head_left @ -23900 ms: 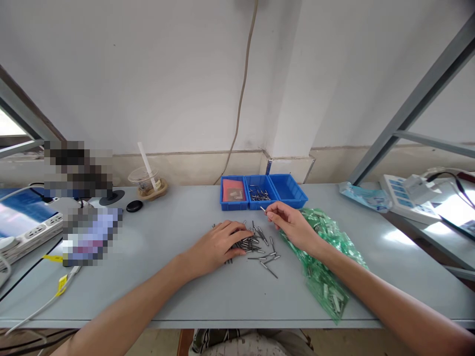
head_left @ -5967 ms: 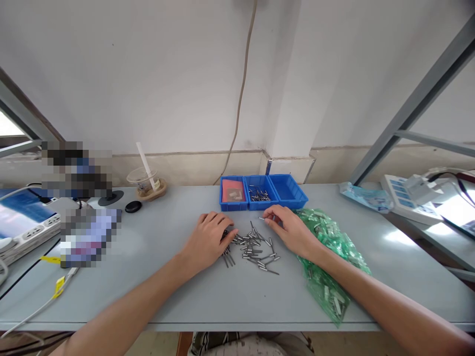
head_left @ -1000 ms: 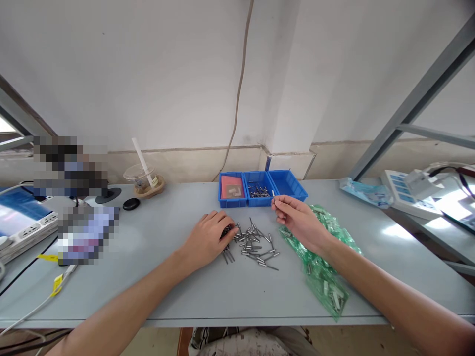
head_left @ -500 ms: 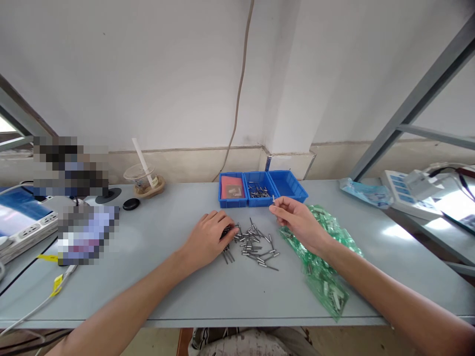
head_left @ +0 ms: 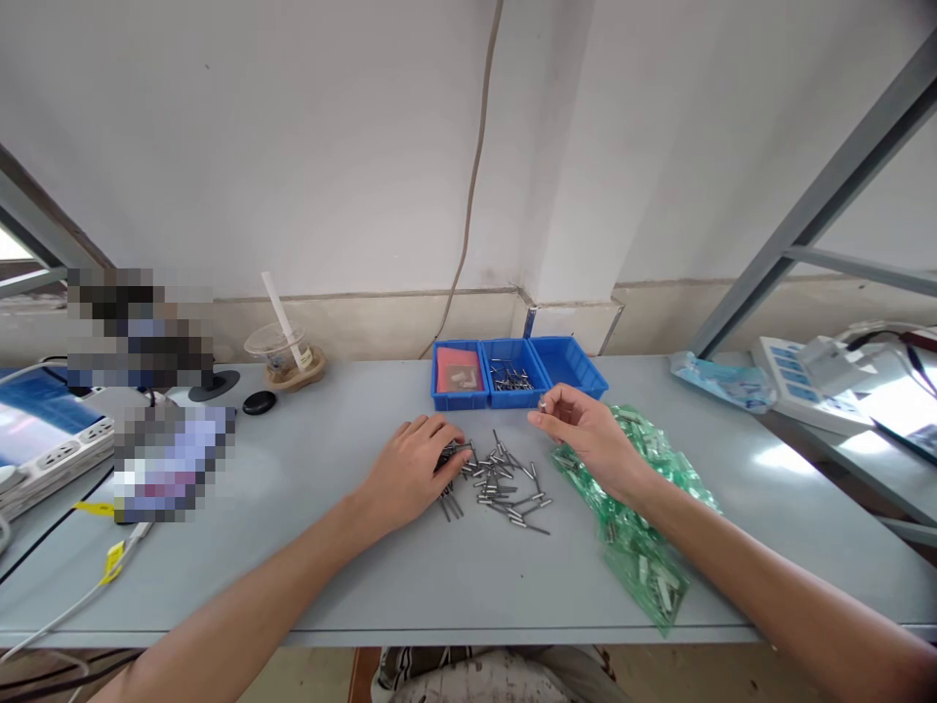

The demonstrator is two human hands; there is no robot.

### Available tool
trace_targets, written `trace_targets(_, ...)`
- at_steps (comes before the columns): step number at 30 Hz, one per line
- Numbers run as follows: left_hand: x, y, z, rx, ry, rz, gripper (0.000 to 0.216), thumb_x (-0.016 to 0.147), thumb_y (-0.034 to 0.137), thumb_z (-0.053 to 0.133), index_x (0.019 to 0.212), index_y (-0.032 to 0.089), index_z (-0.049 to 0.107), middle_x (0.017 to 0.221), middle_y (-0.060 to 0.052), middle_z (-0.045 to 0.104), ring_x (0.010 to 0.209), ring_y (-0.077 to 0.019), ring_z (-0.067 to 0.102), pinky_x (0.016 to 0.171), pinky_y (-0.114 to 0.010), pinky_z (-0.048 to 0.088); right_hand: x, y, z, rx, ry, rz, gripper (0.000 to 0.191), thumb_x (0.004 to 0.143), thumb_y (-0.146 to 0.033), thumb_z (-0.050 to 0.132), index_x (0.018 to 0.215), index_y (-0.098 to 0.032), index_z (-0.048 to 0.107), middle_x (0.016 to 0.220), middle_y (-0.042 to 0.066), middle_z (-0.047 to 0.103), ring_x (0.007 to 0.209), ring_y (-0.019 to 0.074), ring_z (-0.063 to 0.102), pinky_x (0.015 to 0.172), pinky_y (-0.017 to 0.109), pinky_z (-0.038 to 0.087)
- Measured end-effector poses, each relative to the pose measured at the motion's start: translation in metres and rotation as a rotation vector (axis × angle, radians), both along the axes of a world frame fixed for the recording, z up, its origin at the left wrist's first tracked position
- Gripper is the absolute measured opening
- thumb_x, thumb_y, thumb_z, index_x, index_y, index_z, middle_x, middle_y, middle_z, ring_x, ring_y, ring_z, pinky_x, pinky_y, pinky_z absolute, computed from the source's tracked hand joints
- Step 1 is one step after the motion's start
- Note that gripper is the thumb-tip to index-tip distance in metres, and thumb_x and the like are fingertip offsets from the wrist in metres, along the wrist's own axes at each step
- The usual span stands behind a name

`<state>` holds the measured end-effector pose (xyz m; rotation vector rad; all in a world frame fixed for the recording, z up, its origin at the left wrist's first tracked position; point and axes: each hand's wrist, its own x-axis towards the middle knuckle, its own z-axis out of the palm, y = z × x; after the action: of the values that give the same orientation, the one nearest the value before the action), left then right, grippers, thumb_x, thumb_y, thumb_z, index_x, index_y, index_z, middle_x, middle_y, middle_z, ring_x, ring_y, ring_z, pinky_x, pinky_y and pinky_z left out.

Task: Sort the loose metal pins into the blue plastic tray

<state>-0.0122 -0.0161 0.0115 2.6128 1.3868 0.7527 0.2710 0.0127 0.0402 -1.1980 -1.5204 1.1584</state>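
- at the far left of a grey desk (head_left: 410,596), a white power strip (head_left: 62,454) lies behind a white cable with yellow tags (head_left: 113,563); an item beside it is blurred out.
- farther along, a black disc (head_left: 259,402) sits just near of a clear cup (head_left: 272,344) holding a white straw.
- left of centre, the left hand (head_left: 416,465) curves low over a cluster of dark pins (head_left: 451,506), thumb near the fingertips; whether it grips any cannot be told.
- on the far side, the left blue tray (head_left: 460,401) carries a pink packet (head_left: 448,361).
- at centre, loose metal pins (head_left: 492,489) lie scattered on the desk, just right of the left hand, pointing every which way.
- beyond them, the middle blue tray (head_left: 512,398) already bears a jumble of similar pins; with so many out on the desk, the work looks only partly done.
- beside it stands the right blue tray (head_left: 567,363).
- near that tray, the right hand (head_left: 582,430) pinches a small metal piece (head_left: 542,404) between thumb and fingers, raised above the desk; most of the piece is hidden.
- under the right forearm, green bags (head_left: 651,586) hold pale and metallic parts.
- at the far right, a light-blue packet (head_left: 721,381) rests beside a white unit with blue panels (head_left: 791,376).
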Motion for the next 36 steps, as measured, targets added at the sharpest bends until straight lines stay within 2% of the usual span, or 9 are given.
trace_targets(6,-0.0006,-0.0004,0.0003,-0.005,-0.006,0.0,0.018,0.111,0.037,0.05,0.114,0.024,0.062,0.114,-0.005,0.068,0.099,-0.024,0.064,0.09,-0.042,0.051,-0.0018,-0.0026,0.002,0.013,0.043,0.017,0.039,0.086,-0.06,0.08,0.09,-0.025,0.063,0.079,-0.002,0.051,0.069,0.0147,0.041,0.061,0.03,0.034)
trace_targets(13,0.0002,-0.0016,0.0032,-0.014,-0.001,0.024,0.02,0.11,0.038,0.051,0.123,0.025,0.06,0.121,-0.006,0.065,0.1,-0.0252,0.066,0.091,-0.043,0.051,0.002,-0.0007,-0.0007,0.037,-0.011,-0.013,0.041,0.09,-0.065,0.073,0.097,-0.024,0.077,0.088,0.004,0.064,0.071,0.0165,0.045,0.063,0.033,0.038)
trace_targets(16,0.0,-0.0018,0.003,-0.012,-0.005,0.019,0.02,0.11,0.038,0.051,0.124,0.025,0.059,0.123,-0.006,0.065,0.101,-0.0251,0.066,0.092,-0.042,0.051,0.0033,0.0004,-0.0025,0.021,0.006,-0.016,0.044,0.092,-0.066,0.07,0.102,-0.025,0.08,0.091,0.005,0.065,0.071,0.0158,0.046,0.064,0.032,0.04)
trace_targets(22,-0.0005,-0.0017,0.0018,-0.017,0.001,0.027,0.021,0.111,0.038,0.05,0.126,0.025,0.056,0.124,-0.006,0.065,0.101,-0.0252,0.065,0.092,-0.043,0.05,0.0011,0.0005,-0.0017,-0.046,0.146,0.021,0.038,0.093,-0.061,0.071,0.107,-0.025,0.077,0.092,0.002,0.059,0.07,0.0134,0.046,0.063,0.03,0.042)
trace_targets(28,-0.0002,-0.0024,0.0024,-0.027,-0.004,0.023,0.022,0.111,0.038,0.05,0.128,0.026,0.056,0.125,-0.007,0.065,0.104,-0.0263,0.066,0.093,-0.043,0.051,0.0008,0.0018,-0.0037,-0.051,0.183,0.027,0.034,0.092,-0.056,0.074,0.109,-0.026,0.072,0.092,0.001,0.061,0.069,0.0133,0.045,0.063,0.029,0.042)
trace_targets(33,-0.0006,-0.0015,0.001,-0.018,-0.017,0.018,0.022,0.11,0.038,0.051,0.128,0.027,0.056,0.125,-0.006,0.066,0.105,-0.0265,0.067,0.092,-0.043,0.051,0.0009,0.001,-0.0032,-0.057,0.177,0.027,0.033,0.093,-0.058,0.074,0.101,-0.026,0.068,0.092,0.0,0.062,0.068,0.0132,0.045,0.063,0.03,0.04)
trace_targets(36,-0.0007,-0.0015,0.0011,-0.01,-0.017,0.018,0.021,0.11,0.038,0.051,0.127,0.027,0.057,0.123,-0.006,0.066,0.103,-0.0261,0.067,0.091,-0.043,0.051,-0.0001,-0.0009,0.0003,-0.075,0.158,0.035,0.035,0.092,-0.059,0.074,0.095,-0.025,0.066,0.084,0.0,0.06,0.067,0.0138,0.046,0.063,0.03,0.04)
